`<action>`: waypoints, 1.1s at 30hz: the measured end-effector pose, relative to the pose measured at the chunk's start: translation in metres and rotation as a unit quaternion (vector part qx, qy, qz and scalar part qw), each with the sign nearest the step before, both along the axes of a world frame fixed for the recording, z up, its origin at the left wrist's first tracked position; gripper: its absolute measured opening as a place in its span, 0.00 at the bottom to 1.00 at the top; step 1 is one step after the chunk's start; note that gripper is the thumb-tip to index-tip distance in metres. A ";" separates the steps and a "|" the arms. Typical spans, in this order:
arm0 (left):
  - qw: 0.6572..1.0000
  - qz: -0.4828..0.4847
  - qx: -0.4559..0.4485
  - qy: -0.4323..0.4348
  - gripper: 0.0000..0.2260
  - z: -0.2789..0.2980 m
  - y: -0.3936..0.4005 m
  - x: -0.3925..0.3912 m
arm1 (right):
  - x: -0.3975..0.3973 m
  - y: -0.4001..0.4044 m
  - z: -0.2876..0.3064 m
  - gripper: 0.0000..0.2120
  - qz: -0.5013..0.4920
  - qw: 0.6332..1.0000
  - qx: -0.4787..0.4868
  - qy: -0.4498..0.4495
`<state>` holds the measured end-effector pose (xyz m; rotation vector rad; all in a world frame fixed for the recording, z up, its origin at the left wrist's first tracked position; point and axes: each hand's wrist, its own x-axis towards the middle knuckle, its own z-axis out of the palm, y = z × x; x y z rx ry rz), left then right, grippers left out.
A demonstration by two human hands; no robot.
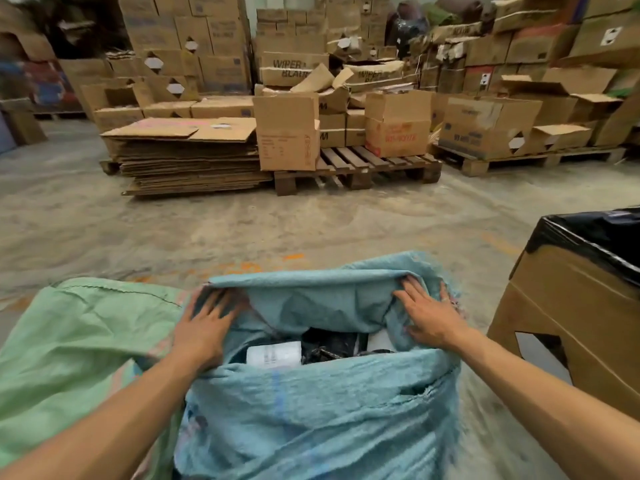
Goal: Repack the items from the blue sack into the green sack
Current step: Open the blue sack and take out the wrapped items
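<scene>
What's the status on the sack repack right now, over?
Left hand and right hand flat on the blue sack rim, spreading its mouth. White roll and dark items inside. Green sack alongside, left. Nothing blocking.

Stained concrete floor (242, 223). At 12 o'clock, wooden pallets (360, 168) carry cartons (287, 133); flattened cardboard (187, 157) is stacked at 11. A black-lined box (571, 306) stands at 3.

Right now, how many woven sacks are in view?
2. The blue sack stands open in the middle, both hands on its mouth; the green sack lies directly to its left, touching it. Others could be hidden among the boxes.
</scene>
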<state>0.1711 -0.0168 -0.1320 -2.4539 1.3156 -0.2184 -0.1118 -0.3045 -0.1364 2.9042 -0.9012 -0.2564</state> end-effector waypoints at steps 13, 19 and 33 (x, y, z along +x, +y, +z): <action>0.966 -0.028 0.183 0.181 0.64 -0.004 0.014 -0.065 | -0.012 0.129 -0.005 0.64 0.060 0.986 0.147 0.043; 0.944 -0.025 0.180 0.274 0.59 0.013 0.013 -0.088 | -0.031 0.116 -0.022 0.69 0.024 0.993 0.109 0.042; 0.994 -0.015 0.016 0.107 0.41 -0.018 -0.021 -0.099 | -0.013 0.130 -0.020 0.07 0.073 0.997 0.029 0.028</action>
